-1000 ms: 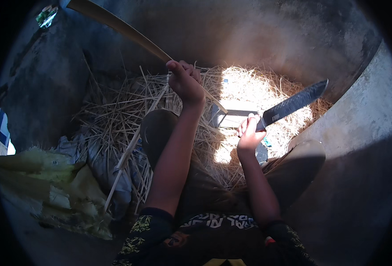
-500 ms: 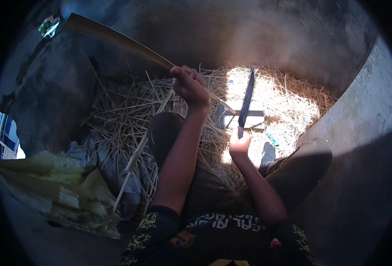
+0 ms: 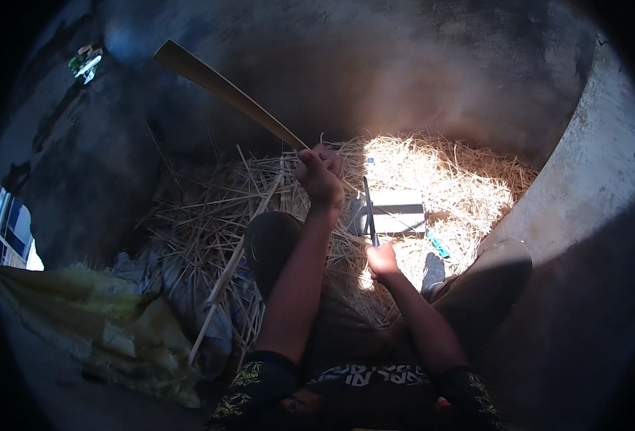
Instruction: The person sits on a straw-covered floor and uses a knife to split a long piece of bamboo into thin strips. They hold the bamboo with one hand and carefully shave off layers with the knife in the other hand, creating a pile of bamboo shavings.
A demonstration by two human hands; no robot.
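Most of the scene is dim, with one hard patch of sunlight on the tangle of thin, pale straw-like strips (image 3: pixel 468 172) beyond and right of the bare right hand's (image 3: pixel 383 260) fingers, where glare bleaches it nearly white. Those fingers catch light too; the narrow dark knife (image 3: pixel 369 205) above them reads almost as a silhouette. The bare left hand's (image 3: pixel 321 176) fingers are in shade. Far left of them, daylight pierces a small ragged hole (image 3: pixel 85 65). Well right of both, a slanting shadow edge crosses the curved, pale grey wall (image 3: pixel 590 165). Fisheye distortion bends the outer edges into black; darker areas lose detail.
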